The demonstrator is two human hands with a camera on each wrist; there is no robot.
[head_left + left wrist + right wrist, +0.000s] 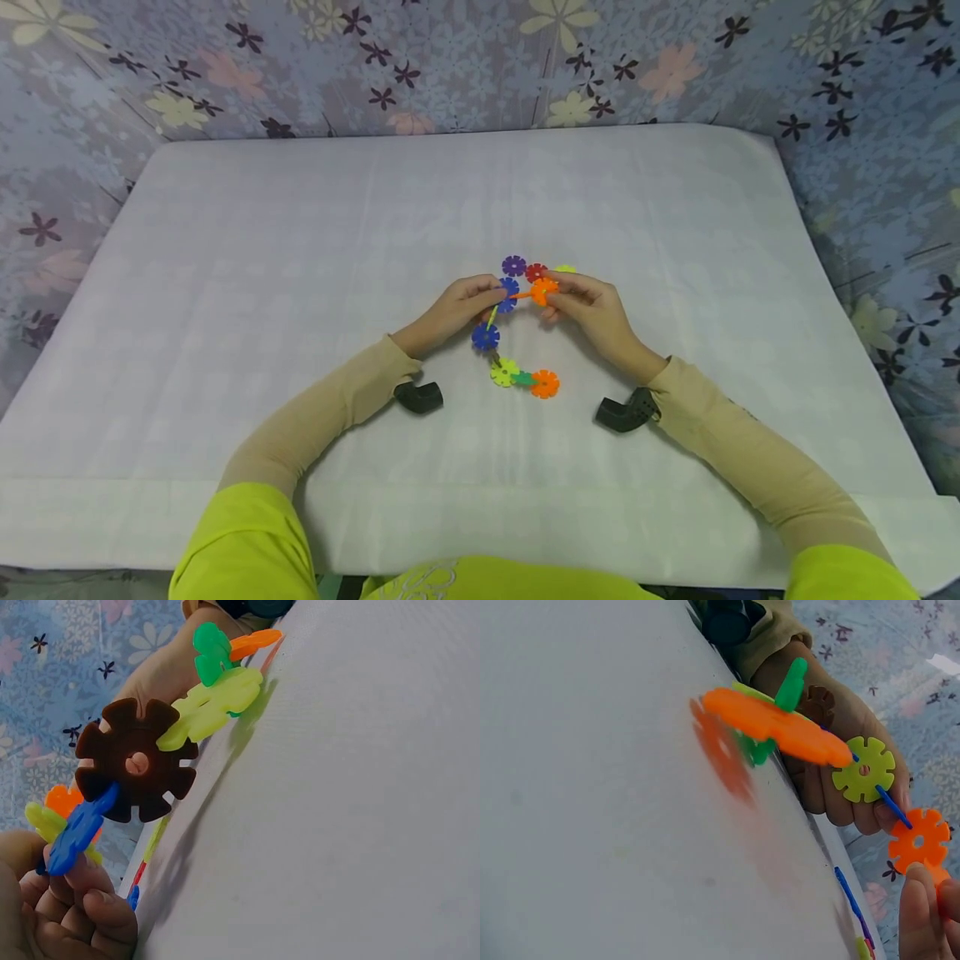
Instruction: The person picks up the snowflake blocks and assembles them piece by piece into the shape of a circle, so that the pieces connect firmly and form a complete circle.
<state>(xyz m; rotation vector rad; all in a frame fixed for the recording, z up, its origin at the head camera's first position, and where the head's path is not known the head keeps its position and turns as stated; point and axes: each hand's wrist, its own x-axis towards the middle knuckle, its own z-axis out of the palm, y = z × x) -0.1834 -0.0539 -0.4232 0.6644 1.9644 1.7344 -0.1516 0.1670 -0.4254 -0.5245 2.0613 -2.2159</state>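
A chain of slotted plastic snowflake discs hangs between the two hands. My left hand (461, 304) pinches a blue disc (508, 295) near the chain's upper end. Joined to it is an orange disc seen edge-on. My right hand (592, 312) pinches another orange disc (544, 292) between thumb and fingers at that end. Below the left hand the chain runs through a yellow disc, a blue disc (486, 337), a brown disc (136, 760), a yellow-green disc (505, 372) and a green disc (523, 379) to an orange disc (546, 384). That lower end hangs close over the table.
Just beyond the hands, a purple disc (513, 266), a red disc (536, 272) and a yellow disc (565, 269) lie on the white-covered table (300, 225). Black wrist devices (418, 397) stick out below both cuffs. Flowered fabric (465, 67) surrounds the table's far side.
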